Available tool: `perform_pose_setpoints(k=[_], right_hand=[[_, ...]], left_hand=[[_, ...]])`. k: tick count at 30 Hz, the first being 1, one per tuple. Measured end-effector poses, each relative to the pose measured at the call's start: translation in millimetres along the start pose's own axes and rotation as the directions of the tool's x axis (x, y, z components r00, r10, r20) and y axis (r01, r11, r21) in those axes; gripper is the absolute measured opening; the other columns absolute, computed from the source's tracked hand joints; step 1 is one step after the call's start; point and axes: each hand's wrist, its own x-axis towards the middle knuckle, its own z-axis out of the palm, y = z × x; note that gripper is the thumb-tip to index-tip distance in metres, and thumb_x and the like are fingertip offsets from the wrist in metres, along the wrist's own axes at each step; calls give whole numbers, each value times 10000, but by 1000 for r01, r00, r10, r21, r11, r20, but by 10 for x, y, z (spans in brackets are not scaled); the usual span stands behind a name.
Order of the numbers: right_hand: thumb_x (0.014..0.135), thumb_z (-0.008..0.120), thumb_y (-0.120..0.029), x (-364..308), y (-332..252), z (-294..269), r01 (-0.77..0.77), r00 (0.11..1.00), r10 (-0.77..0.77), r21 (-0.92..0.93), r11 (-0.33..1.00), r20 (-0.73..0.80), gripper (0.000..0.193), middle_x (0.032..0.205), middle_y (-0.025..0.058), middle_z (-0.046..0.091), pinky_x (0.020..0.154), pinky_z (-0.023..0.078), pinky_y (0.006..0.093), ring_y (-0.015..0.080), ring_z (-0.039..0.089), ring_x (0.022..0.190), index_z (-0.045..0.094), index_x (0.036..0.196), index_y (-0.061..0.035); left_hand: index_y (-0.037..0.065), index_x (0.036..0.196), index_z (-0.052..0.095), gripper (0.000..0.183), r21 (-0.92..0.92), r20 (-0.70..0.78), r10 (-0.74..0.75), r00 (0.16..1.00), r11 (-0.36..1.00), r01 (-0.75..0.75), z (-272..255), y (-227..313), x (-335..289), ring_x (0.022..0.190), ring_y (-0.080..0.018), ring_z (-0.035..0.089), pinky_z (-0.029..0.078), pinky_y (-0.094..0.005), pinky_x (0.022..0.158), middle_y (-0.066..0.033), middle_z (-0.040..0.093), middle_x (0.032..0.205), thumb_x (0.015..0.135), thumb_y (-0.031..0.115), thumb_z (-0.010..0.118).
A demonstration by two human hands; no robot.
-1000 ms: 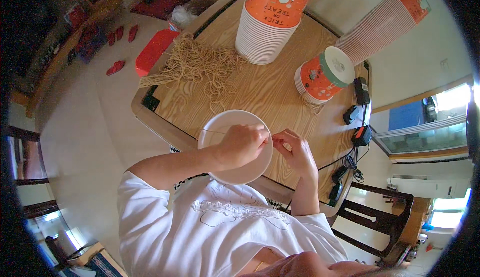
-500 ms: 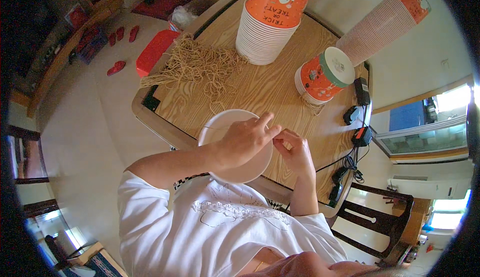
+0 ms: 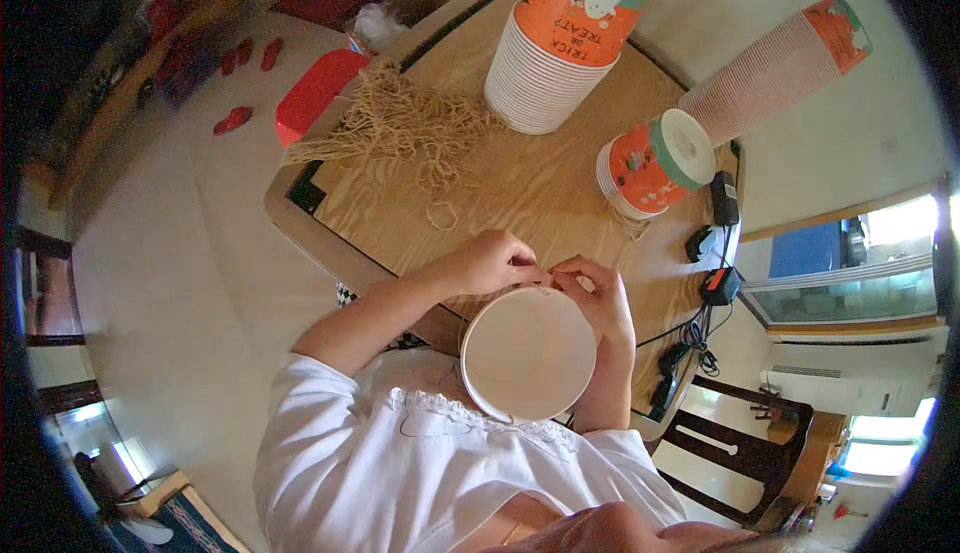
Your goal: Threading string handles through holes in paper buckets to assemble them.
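A round white paper bucket (image 3: 528,355) rests against my front, with its open mouth turned up toward me. My left hand (image 3: 492,261) is closed in a pinch at its far rim; whatever lies between those fingertips is too small to make out. Close beside it, my right hand (image 3: 602,303) grips the rim on the right, and its fingertips nearly meet the left ones. On the table beyond, a tangled heap of tan twine (image 3: 410,123) trails a loose loop toward me.
A tall stack of upturned orange-and-white paper buckets (image 3: 555,63) stands at the table's far side. A shorter stack (image 3: 650,168) sits to the right, a leaning stack (image 3: 775,73) behind it. Black adapters and cables (image 3: 690,338) line the right edge. A red container (image 3: 318,98) is at far left.
My left hand has left the bucket's mouth and moved to its far rim. The bucket has shifted right and toward me and tilted, so its inside now shows fully.
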Motion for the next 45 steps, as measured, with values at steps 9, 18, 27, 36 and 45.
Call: perform_pose_setpoints(k=[9, 18, 27, 36, 45], right_hand=[[788, 559, 7, 47, -12, 60, -33, 998, 35, 49, 998, -47, 90, 744, 42, 609, 688, 443, 228, 109, 567, 731, 637, 832, 16], [837, 563, -103, 132, -17, 177, -220, 969, 245, 501, 837, 17, 208, 787, 53, 601, 678, 440, 228, 120, 560, 735, 621, 963, 53], [787, 599, -34, 244, 169, 156, -65, 994, 9, 508, 859, 111, 86, 826, 50, 584, 701, 418, 243, 126, 537, 778, 615, 853, 18], [781, 600, -11, 261, 179, 200, -122, 992, 113, 437, 891, 47, 45, 755, 33, 549, 642, 401, 224, 104, 509, 704, 557, 771, -21], [796, 604, -47, 270, 291, 274, -207, 978, 199, 338, 918, 58, 30, 777, 29, 586, 665, 436, 232, 102, 548, 728, 590, 790, -21]], left_hand=[[13, 862, 678, 209, -642, 22, -161, 987, 754, 137, 301, -152, 40, 688, -78, 578, 467, -241, 620, -38, 653, 755, 778, 204, 671], [6, 866, 678, 168, -631, -129, -189, 973, 773, 66, 311, -106, -43, 710, -100, 599, 468, -237, 653, -67, 663, 780, 767, 142, 665], [1, 881, 670, 180, -667, -169, -150, 974, 745, -1, 306, -160, -91, 692, -90, 586, 460, -231, 627, -68, 660, 771, 761, 135, 664], [49, 866, 558, 139, -823, -177, -51, 983, 556, -119, 145, -353, -182, 661, -34, 472, 413, -206, 605, 45, 500, 695, 775, 103, 649], [92, 816, 672, 160, -300, -296, 268, 917, 885, -355, 17, -352, -203, 798, -163, 533, 432, -271, 706, -32, 523, 835, 719, -19, 611]])
